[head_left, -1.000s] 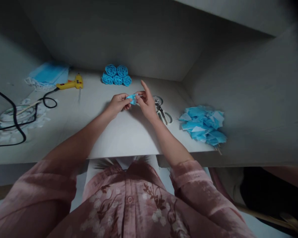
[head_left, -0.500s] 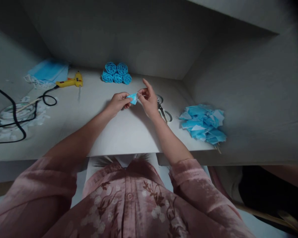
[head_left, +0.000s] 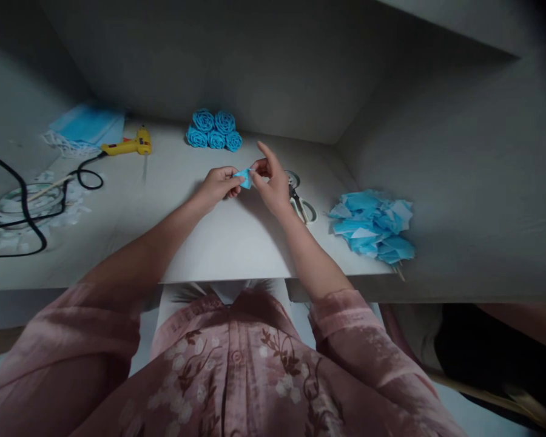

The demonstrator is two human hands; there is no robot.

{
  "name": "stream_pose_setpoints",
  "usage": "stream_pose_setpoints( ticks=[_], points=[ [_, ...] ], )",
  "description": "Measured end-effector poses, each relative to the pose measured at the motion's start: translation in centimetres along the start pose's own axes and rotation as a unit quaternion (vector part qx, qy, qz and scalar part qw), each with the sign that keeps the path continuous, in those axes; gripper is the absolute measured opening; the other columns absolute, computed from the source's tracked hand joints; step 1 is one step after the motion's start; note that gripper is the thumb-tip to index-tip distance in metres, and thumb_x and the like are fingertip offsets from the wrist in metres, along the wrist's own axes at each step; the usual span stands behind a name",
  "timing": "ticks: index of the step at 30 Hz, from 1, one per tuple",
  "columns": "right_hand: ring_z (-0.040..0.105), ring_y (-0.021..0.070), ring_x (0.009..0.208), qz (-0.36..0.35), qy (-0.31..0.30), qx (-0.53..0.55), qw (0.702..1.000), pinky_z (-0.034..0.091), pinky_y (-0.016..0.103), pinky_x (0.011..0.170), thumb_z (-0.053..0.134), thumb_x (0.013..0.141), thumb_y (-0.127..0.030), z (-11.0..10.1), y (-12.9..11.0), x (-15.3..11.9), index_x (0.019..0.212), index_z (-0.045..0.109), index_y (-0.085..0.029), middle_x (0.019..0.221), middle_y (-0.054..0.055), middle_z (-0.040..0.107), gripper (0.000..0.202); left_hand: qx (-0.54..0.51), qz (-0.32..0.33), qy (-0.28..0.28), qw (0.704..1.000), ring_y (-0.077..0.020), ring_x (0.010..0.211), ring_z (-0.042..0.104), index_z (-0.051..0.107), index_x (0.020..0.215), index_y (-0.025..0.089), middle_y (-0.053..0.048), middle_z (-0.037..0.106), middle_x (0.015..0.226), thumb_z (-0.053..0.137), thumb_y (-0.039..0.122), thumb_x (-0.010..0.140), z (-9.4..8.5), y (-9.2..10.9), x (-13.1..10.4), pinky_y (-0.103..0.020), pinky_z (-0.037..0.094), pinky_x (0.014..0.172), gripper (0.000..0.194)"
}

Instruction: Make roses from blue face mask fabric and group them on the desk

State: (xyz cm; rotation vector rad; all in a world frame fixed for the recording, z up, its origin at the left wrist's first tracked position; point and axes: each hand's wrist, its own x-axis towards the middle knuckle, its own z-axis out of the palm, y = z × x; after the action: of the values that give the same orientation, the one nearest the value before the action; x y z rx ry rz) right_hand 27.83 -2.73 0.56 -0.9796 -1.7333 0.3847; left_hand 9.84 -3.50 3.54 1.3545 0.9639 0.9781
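A small folded blue piece is held above the table between both hands. My left hand pinches its left side between thumb and fingers. At its right edge, the thumb and fingertips of my right hand are closed on the same piece, and one finger points up and away. Scissors with pale handles lie just right of my right hand, partly hidden by it. Several rolled blue paper-like roses are stacked behind the hands.
A pile of crumpled blue sheets lies at the right. At the left are blue masks, a yellow glue gun, its black cord and a roll with white scraps. Grey walls enclose the table.
The blue piece is tilted a little differently and shows less of its white part. Both hands keep hold of it and have barely moved.
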Motion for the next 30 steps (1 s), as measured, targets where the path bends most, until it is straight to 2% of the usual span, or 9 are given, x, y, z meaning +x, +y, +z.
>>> stream_pose_setpoints(
  ticks=[5,12,22,27,30],
  points=[
    [0.072,0.0215,0.104,-0.039,-0.036,-0.112,0.992,0.059,0.039,0.101,0.055,0.106,-0.033,-0.7,-1.6,-0.3,0.161,0.048,-0.030,0.111,0.004,0.078,0.056,-0.016,-0.006,0.030,0.999,-0.0058,0.043,0.048,0.058,0.070,0.016,0.004,0.059,0.053,0.060,0.005,0.094,0.1,0.2,-0.1,-0.020,0.034,0.045,0.027],
    [0.070,0.0244,0.114,-0.070,-0.071,-0.196,0.976,0.057,0.038,0.102,0.051,0.106,-0.018,-1.1,-2.3,-0.4,0.161,0.051,-0.026,0.119,0.006,0.080,0.055,-0.044,-0.001,0.034,0.998,-0.0064,0.045,0.051,0.058,0.070,0.017,0.003,0.060,0.056,0.067,0.009,0.091,-0.2,-0.3,0.3,-0.020,0.037,0.047,0.024],
    [0.069,0.0226,0.118,-0.055,-0.075,-0.224,0.970,0.055,0.033,0.102,0.054,0.104,-0.012,-1.1,-2.4,-0.3,0.157,0.056,-0.029,0.119,0.004,0.082,0.056,-0.080,0.002,0.008,0.997,-0.0079,0.048,0.055,0.060,0.075,0.017,0.002,0.063,0.058,0.067,0.014,0.091,-0.3,-0.5,0.4,-0.020,0.040,0.048,0.017],
    [0.068,0.0213,0.119,-0.046,-0.076,-0.224,0.971,0.055,0.034,0.106,0.051,0.103,-0.010,-1.0,-2.7,-0.4,0.159,0.054,-0.028,0.119,0.004,0.081,0.059,-0.096,0.009,-0.007,0.995,-0.0090,0.050,0.058,0.060,0.077,0.017,0.000,0.064,0.060,0.067,0.024,0.094,-0.4,-0.6,0.4,-0.020,0.042,0.050,0.020],
    [0.067,0.0216,0.120,-0.038,-0.083,-0.210,0.973,0.055,0.036,0.109,0.050,0.102,-0.010,-0.9,-2.8,-0.6,0.161,0.052,-0.030,0.120,0.004,0.080,0.062,-0.082,0.009,0.001,0.997,-0.0083,0.049,0.057,0.060,0.076,0.017,0.001,0.063,0.060,0.070,0.022,0.090,-0.4,-0.6,0.4,-0.020,0.042,0.049,0.018]
  ],
)
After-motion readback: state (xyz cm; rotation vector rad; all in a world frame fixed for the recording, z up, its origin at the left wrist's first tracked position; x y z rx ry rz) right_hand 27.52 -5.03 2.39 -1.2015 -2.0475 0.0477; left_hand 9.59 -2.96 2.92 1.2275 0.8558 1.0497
